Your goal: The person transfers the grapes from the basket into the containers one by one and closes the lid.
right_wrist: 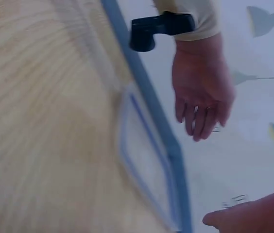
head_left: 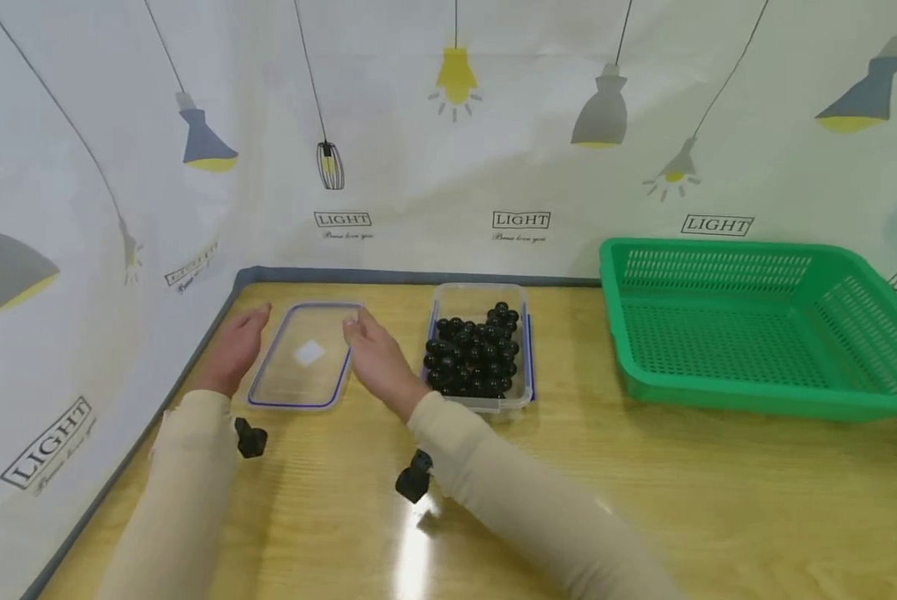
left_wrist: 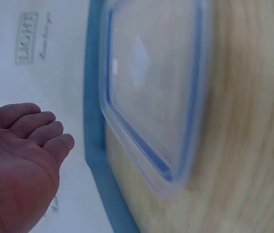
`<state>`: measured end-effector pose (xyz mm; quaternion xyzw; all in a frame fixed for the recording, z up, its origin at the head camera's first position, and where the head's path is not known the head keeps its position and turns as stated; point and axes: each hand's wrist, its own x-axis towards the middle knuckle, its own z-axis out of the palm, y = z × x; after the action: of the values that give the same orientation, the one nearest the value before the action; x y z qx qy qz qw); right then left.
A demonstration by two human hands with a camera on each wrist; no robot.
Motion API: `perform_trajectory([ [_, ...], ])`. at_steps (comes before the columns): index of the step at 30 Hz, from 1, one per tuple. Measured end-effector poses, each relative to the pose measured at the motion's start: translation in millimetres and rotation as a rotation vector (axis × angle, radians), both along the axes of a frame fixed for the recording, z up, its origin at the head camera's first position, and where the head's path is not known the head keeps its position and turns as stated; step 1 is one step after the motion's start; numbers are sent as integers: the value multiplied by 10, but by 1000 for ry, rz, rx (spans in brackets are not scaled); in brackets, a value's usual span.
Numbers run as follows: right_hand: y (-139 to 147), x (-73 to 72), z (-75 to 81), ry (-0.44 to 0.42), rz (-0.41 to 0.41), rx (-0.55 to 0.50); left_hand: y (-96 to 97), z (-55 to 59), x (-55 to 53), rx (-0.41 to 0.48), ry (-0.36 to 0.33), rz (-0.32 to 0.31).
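A clear plastic lid (head_left: 298, 379) with a blue seal and a white patch lies flat on the wooden table. Over its left side I hold my left hand (head_left: 237, 350), palm turned inward; its fingers (left_wrist: 42, 127) are relaxed and hold nothing. My right hand (head_left: 381, 358) is above the lid's right edge, facing the left one, with nothing in its grasp. Both wrist views show the hands apart from the lid (left_wrist: 151, 73). Right of my right hand stands a clear plastic container (head_left: 481, 293) with black grapes (head_left: 473, 354) in it.
On the right of the table (head_left: 643, 492) sits a large green plastic basket (head_left: 756, 396) with perforated sides. A wall covering (head_left: 418, 167) printed with lamps borders the table at the back and left. Small black devices (head_left: 250, 438) are at both wrists.
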<state>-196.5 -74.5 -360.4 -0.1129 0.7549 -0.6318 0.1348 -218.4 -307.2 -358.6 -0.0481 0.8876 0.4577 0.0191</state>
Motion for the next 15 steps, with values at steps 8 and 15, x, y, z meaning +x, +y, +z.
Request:
perform_trajectory([
  [8,-342,-119,-519,-177,-66,-100,-379,-364,32,-150,-120,66],
  [15,-352,-294,-669,-120,-92,-101,-371,-402,-18,-140,-92,89],
])
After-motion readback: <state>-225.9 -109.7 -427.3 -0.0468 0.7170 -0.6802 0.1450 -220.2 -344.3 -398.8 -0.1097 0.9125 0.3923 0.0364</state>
